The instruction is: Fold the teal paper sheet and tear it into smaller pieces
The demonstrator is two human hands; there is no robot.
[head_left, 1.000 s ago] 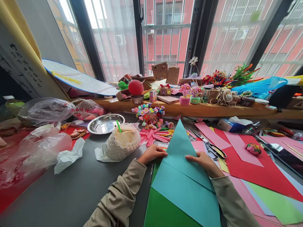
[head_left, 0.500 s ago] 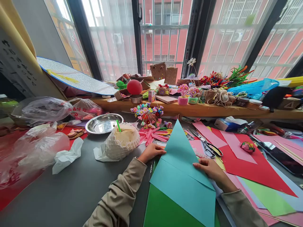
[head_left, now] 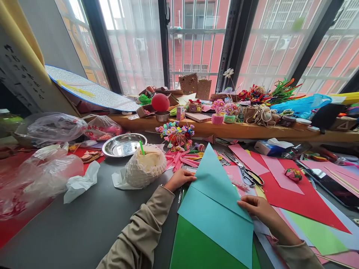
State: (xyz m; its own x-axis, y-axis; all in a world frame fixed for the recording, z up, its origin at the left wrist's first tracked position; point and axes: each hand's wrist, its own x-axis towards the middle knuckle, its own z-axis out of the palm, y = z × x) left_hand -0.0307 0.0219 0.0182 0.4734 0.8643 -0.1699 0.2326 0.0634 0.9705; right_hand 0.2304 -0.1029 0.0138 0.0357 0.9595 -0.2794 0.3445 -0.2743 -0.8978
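A folded sheet of turquoise paper (head_left: 215, 216) lies over a green sheet (head_left: 193, 248) in front of me. Its upper part tapers to a point, and a folded flap crosses its middle. My left hand (head_left: 181, 179) pinches the left edge of the pointed part, thumb and fingers together. Lower down on the opposite side, my right hand (head_left: 256, 207) has closed its thumb and fingertips on the right edge, near the end of the flap. Both hands touch the paper.
A coconut in white foam netting (head_left: 146, 166) stands left of the paper, before a steel plate (head_left: 123, 145). Scissors (head_left: 248, 173) and red paper (head_left: 288, 186) lie to the right. Plastic bags (head_left: 50, 172) cover the far left. Craft flowers (head_left: 176, 134) stand below the crowded windowsill (head_left: 134, 123).
My right hand has slid down and to the right along the paper's edge. The left hand keeps its hold in the same place. The view has shifted very slightly.
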